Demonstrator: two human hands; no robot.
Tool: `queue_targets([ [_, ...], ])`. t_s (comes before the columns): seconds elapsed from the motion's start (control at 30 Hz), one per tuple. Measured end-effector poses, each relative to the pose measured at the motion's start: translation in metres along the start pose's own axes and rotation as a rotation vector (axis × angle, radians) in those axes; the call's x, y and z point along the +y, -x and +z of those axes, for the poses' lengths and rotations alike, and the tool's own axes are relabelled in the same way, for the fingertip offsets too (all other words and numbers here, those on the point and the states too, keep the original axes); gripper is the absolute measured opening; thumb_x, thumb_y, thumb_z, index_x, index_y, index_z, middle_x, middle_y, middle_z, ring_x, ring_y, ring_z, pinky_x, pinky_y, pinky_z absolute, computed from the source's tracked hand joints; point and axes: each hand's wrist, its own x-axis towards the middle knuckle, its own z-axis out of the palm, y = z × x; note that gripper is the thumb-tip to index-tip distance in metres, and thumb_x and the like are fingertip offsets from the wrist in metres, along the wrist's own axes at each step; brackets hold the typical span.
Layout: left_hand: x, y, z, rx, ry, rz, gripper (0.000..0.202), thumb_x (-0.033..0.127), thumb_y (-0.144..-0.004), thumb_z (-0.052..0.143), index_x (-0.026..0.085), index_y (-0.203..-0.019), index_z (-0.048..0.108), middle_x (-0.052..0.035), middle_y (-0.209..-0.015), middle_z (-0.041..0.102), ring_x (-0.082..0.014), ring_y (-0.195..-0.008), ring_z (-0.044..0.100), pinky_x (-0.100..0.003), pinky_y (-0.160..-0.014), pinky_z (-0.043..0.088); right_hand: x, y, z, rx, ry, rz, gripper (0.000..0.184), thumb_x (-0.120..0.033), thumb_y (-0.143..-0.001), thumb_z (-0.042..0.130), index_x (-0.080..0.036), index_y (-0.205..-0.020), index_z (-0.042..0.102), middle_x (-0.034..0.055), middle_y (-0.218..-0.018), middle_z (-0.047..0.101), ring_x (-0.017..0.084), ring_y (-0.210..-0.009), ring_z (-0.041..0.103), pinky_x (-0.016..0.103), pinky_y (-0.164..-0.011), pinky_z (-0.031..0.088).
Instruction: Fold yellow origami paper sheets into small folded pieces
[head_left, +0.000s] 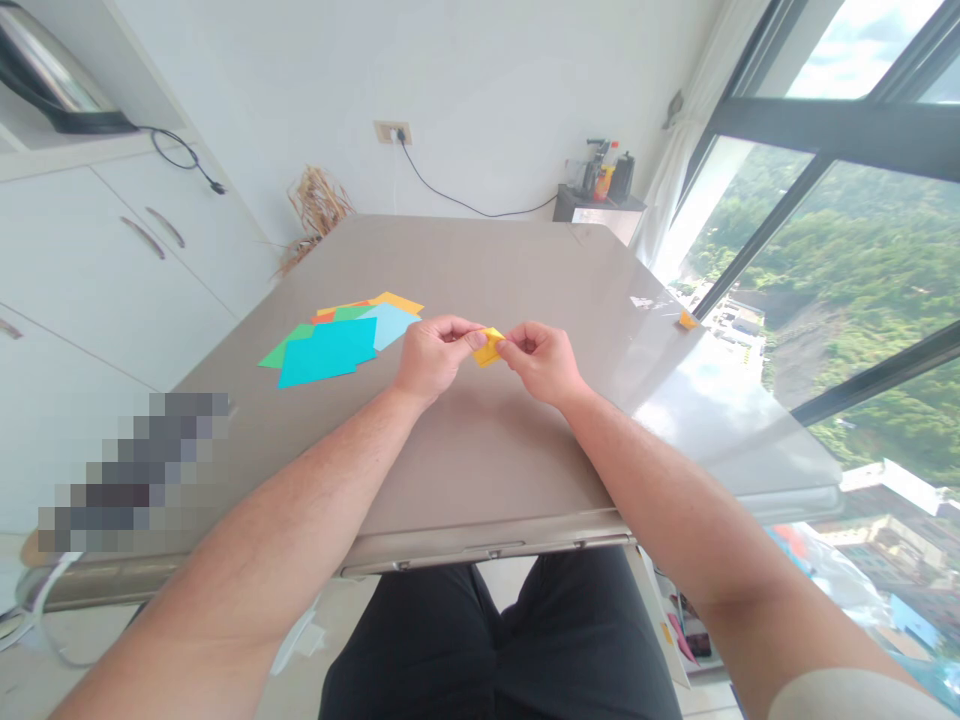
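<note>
A small folded piece of yellow paper [488, 350] is held above the middle of the table between both hands. My left hand [435, 355] pinches its left edge with thumb and index finger. At its right side, my right hand [541, 360] grips the paper between thumb and fingertips. Part of the paper is hidden under the fingertips. To the left of my left hand, sheets of coloured paper [330, 350] lie fanned out and overlapping, in turquoise, light blue, green, orange and yellow.
A grey-brown table [480, 470] spreads before me. A small orange-yellow paper piece [687, 319] sits at its right edge, by the window [885, 250]. A blurred-out object [135, 475] lies at the left edge. Behind the table stands a small cabinet [598, 208] with bottles on it.
</note>
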Motion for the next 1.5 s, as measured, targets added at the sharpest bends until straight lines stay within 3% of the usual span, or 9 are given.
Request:
queue_targets([
  [0.23,0.0013,-0.0008,0.0030,0.030,0.089,-0.078,0.028,0.042,-0.064,0.089,0.018,-0.069,0.075,-0.0048,-0.075,0.075,-0.0182,-0.073,0.066,-0.033,-0.074,0.052,0.0015,-0.0002,0.0009,-0.008,0.002,0.013,0.027,-0.045,-0.079,0.073,-0.021,-0.072,0.062,-0.0013,-0.065,0.061,0.012,-0.058,0.047,0.028,-0.054,0.037],
  [0.57,-0.0020,-0.0005,0.0028,0.038,0.060,-0.028,0.027,0.043,-0.069,0.086,0.018,-0.069,0.075,-0.0032,-0.070,0.072,-0.0166,-0.070,0.063,-0.031,-0.071,0.050,0.0015,0.0004,0.0004,-0.009,-0.007,0.005,0.025,-0.042,-0.079,0.072,-0.021,-0.072,0.063,-0.0018,-0.064,0.060,0.012,-0.057,0.047,0.028,-0.054,0.037],
  [0.67,-0.0004,0.0006,0.0031,-0.003,0.082,-0.031,0.029,0.045,-0.068,0.088,0.019,-0.075,0.078,-0.0046,-0.077,0.075,-0.0183,-0.075,0.066,-0.032,-0.073,0.052,0.0009,0.0004,0.0004,-0.001,-0.002,0.001,0.026,-0.044,-0.079,0.072,-0.021,-0.072,0.063,-0.0014,-0.064,0.061,0.012,-0.058,0.047,0.028,-0.054,0.037],
  [0.8,0.0014,0.0030,0.0048,-0.083,0.016,-0.067,0.036,0.049,-0.065,0.090,0.019,-0.082,0.081,-0.0064,-0.083,0.077,-0.0207,-0.079,0.067,-0.032,-0.074,0.052,-0.0004,0.0005,0.0003,-0.002,-0.012,0.006,0.026,-0.044,-0.078,0.073,-0.020,-0.071,0.064,-0.0012,-0.064,0.061,0.012,-0.058,0.047,0.027,-0.054,0.037],
  [1.17,0.0034,0.0025,0.0049,-0.025,-0.121,-0.055,0.029,0.045,-0.063,0.089,0.019,-0.072,0.080,-0.0019,-0.068,0.070,-0.0166,-0.067,0.058,-0.029,-0.064,0.044,0.0000,0.0021,0.0036,0.051,0.015,-0.052,0.022,-0.042,-0.078,0.073,-0.021,-0.075,0.068,0.0016,-0.075,0.070,0.014,-0.066,0.057,0.029,-0.062,0.045],
  [1.5,0.0064,0.0037,0.0047,-0.029,-0.149,-0.045,0.028,0.045,-0.064,0.088,0.019,-0.073,0.080,-0.0022,-0.069,0.071,-0.0171,-0.068,0.059,-0.029,-0.063,0.045,0.0002,0.0023,0.0010,0.018,-0.042,-0.044,0.022,-0.042,-0.078,0.071,-0.020,-0.074,0.067,0.0009,-0.071,0.069,0.014,-0.064,0.056,0.029,-0.060,0.043],
])
